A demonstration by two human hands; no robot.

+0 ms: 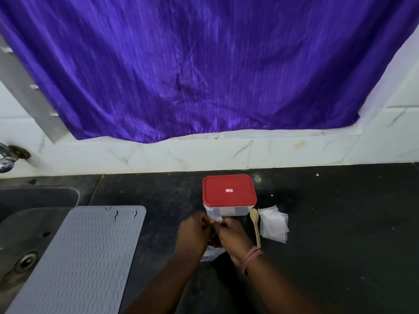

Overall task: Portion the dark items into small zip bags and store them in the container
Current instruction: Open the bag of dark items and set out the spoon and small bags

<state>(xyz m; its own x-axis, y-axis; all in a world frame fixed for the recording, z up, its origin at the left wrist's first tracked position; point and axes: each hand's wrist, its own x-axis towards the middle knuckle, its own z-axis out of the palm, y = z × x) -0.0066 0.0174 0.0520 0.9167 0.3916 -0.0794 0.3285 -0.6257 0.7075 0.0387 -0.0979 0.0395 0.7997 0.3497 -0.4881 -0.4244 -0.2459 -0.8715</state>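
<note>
A clear container with a red lid (229,191) stands shut on the black counter (340,223). Just in front of it, my left hand (194,232) and my right hand (231,233) meet, both pinching the top of a small clear zip bag (212,253) that hangs below them to the counter. What the bag holds is hidden by my hands. A wooden spoon (255,225) lies right of my right hand. A pile of empty small zip bags (274,224) lies right of the spoon.
A grey ribbed mat (84,257) lies over the right side of a dark sink (22,245) at the left. A tap (6,159) sticks out of the white tiled wall. A purple curtain (204,64) hangs behind the counter.
</note>
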